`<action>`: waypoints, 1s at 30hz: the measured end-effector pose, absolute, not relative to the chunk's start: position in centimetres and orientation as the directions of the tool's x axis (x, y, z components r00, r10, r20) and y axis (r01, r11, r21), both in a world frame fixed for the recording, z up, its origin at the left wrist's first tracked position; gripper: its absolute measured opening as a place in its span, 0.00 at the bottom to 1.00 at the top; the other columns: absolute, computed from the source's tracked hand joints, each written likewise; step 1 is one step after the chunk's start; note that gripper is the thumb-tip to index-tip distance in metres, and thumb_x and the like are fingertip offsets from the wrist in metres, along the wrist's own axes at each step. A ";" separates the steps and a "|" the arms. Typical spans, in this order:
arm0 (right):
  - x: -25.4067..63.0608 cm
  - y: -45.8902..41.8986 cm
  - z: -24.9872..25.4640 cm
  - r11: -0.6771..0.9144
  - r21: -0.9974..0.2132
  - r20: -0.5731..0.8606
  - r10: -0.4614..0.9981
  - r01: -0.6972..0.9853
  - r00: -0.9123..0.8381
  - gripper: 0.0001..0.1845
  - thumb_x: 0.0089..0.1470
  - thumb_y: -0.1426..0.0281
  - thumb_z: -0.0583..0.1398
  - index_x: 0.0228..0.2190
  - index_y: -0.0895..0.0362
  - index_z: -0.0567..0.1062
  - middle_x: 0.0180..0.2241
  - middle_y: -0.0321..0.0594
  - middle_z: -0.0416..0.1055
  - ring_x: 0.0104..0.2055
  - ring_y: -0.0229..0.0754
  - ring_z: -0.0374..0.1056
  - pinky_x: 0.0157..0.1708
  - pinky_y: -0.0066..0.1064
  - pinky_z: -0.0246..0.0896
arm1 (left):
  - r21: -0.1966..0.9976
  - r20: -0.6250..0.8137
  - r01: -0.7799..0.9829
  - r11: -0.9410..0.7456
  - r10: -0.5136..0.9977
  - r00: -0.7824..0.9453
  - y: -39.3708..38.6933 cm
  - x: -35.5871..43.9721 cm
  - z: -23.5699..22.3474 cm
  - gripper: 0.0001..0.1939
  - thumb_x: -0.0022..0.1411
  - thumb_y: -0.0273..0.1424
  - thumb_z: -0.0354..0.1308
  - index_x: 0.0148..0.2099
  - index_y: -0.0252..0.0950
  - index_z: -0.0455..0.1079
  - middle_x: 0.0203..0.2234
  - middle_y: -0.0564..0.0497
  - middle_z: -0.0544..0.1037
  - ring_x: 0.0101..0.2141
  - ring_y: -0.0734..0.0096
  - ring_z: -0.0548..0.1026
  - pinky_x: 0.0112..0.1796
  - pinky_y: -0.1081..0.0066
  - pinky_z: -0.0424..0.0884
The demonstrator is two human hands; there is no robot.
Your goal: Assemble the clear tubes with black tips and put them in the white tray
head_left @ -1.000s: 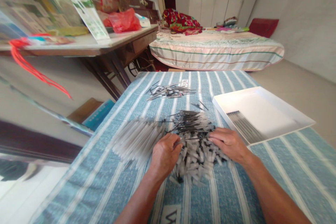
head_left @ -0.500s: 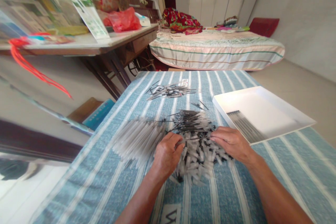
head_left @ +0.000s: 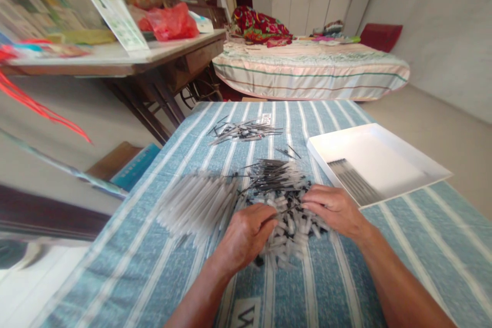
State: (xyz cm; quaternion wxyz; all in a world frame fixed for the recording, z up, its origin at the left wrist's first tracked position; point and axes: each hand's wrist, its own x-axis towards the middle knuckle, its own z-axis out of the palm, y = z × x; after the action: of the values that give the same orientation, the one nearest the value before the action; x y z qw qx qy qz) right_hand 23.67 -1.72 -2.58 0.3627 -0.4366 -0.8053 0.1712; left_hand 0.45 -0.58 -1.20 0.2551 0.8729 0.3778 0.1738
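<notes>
My left hand (head_left: pixel 249 233) is closed, thumb against fingers, at the left of a heap of clear and black pen caps (head_left: pixel 288 236). Across that heap, my right hand (head_left: pixel 332 210) pinches one end of a thin dark pen refill (head_left: pixel 289 209). The refill's other end runs into my left fingers, where the grip is partly hidden. Frosted pen barrels (head_left: pixel 198 205) lie in a pile to the left. Just beyond the caps is a bundle of dark-tipped refills (head_left: pixel 274 175).
A shallow white box (head_left: pixel 395 164) on the right holds a row of pens (head_left: pixel 353 182). Loose thin pen parts (head_left: pixel 246 130) lie at the back of the striped tablecloth (head_left: pixel 154 256). A cluttered desk (head_left: pixel 169 56) stands left; a bed (head_left: pixel 315 69) is behind.
My left hand has come slightly nearer and lower, and the refill between my hands now slants more. The whole view has shifted a little as the head turned right.
</notes>
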 end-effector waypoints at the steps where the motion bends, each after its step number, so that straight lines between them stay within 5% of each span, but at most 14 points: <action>1: 23.3 -1.8 -2.6 0.558 -0.594 0.442 0.828 0.579 -0.343 0.11 0.58 0.68 0.53 0.28 0.57 0.74 0.23 0.39 0.68 0.26 0.37 0.65 0.27 0.27 0.60 | 0.576 0.122 0.573 -0.583 0.754 0.645 -0.6 0.5 -1.2 0.11 0.63 0.30 0.46 0.37 0.36 0.69 0.27 0.50 0.73 0.32 0.71 0.71 0.34 0.75 0.64; 5: 21.3 -2.4 -3.0 0.553 -0.608 0.486 0.826 0.570 -0.284 0.09 0.57 0.71 0.52 0.36 0.56 0.72 0.30 0.42 0.72 0.32 0.39 0.68 0.33 0.29 0.64 | 0.599 0.170 0.560 -0.572 0.774 0.610 -0.8 0.7 -1.4 0.10 0.61 0.30 0.47 0.40 0.37 0.70 0.30 0.49 0.75 0.33 0.70 0.72 0.35 0.73 0.66; 12: 18.9 -3.6 -2.7 0.517 -0.757 0.446 0.856 0.400 -0.261 0.27 0.56 0.77 0.49 0.57 0.55 0.53 0.53 0.48 0.62 0.53 0.42 0.62 0.51 0.37 0.59 | 0.732 0.232 0.496 -0.468 0.855 0.464 -1.5 1.4 -1.7 0.07 0.59 0.30 0.52 0.37 0.36 0.70 0.28 0.52 0.76 0.30 0.73 0.73 0.33 0.75 0.67; 18: 20.9 -2.2 -3.6 0.572 -0.542 0.545 0.797 0.616 -0.260 0.11 0.54 0.76 0.53 0.38 0.56 0.73 0.42 0.47 0.69 0.47 0.46 0.65 0.47 0.41 0.62 | 0.932 0.154 0.294 -0.211 0.967 0.203 -1.6 1.2 -1.4 0.08 0.55 0.34 0.56 0.36 0.34 0.70 0.24 0.53 0.75 0.25 0.74 0.71 0.28 0.75 0.67; 24: 20.7 -1.9 -5.5 0.526 -0.388 0.370 0.841 0.757 -0.395 0.07 0.47 0.78 0.59 0.29 0.57 0.75 0.44 0.48 0.68 0.53 0.53 0.57 0.49 0.47 0.57 | 0.998 0.051 -0.028 -0.047 0.986 0.156 -1.6 1.4 -1.1 0.09 0.53 0.34 0.58 0.36 0.33 0.68 0.23 0.52 0.75 0.20 0.78 0.68 0.21 0.77 0.66; 30: 20.2 -1.9 -6.0 0.512 -0.392 0.336 0.853 0.765 -0.399 0.08 0.45 0.81 0.58 0.27 0.58 0.75 0.44 0.48 0.68 0.54 0.54 0.56 0.48 0.46 0.57 | 0.999 -0.004 -0.046 0.013 0.982 0.188 -1.6 1.4 -1.2 0.10 0.53 0.34 0.58 0.35 0.32 0.68 0.22 0.52 0.74 0.20 0.78 0.67 0.20 0.78 0.65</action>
State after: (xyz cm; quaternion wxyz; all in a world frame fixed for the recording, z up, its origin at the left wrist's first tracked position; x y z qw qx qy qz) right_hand 20.25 -1.87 -6.02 0.2533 -0.4864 -0.8317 0.0873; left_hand 1.40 -1.60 -1.20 0.5585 0.5309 0.4410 0.4601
